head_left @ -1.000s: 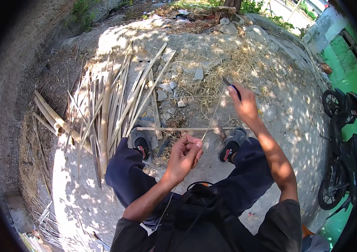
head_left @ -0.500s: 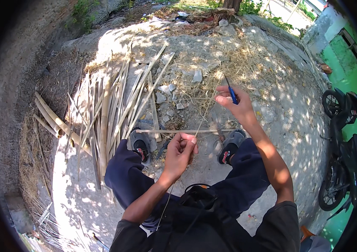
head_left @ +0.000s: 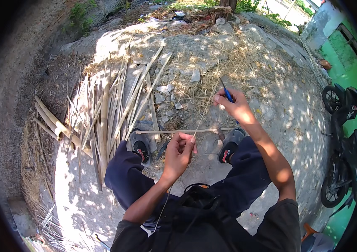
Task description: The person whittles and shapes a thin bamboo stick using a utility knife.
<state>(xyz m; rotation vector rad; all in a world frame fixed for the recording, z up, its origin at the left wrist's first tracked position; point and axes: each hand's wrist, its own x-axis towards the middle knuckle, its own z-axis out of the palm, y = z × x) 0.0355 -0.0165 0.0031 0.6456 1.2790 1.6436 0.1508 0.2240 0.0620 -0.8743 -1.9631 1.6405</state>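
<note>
My left hand [head_left: 178, 155] is closed, with thumb and finger pinching a thin bamboo strip [head_left: 200, 122] above the space between my shoes. The strip slants up toward my right hand [head_left: 234, 106], and its other end trails down past my left wrist. Closed around a slim blue-handled tool [head_left: 228, 95], my right hand points its narrow dark tip up and away; the tool's exact kind is unclear. Another thin strand [head_left: 182, 99] runs leftward from near the right fingertips. A flat bamboo slat [head_left: 174, 131] lies crosswise between my shoes, below both hands.
Many split bamboo slats [head_left: 103, 109] lie piled at the left, beside thicker bamboo pieces [head_left: 54, 119]. Stones [head_left: 195, 75] and dry shavings [head_left: 245, 63] cover the ground ahead. Something with a brown handle [head_left: 221, 135] rests by my right shoe [head_left: 230, 147]. A motorbike [head_left: 340, 151] stands far right.
My right hand has shifted slightly, and the blue-handled tool has turned a little, with its tip farther left. My left hand stays nearly in place, still pinching the strip.
</note>
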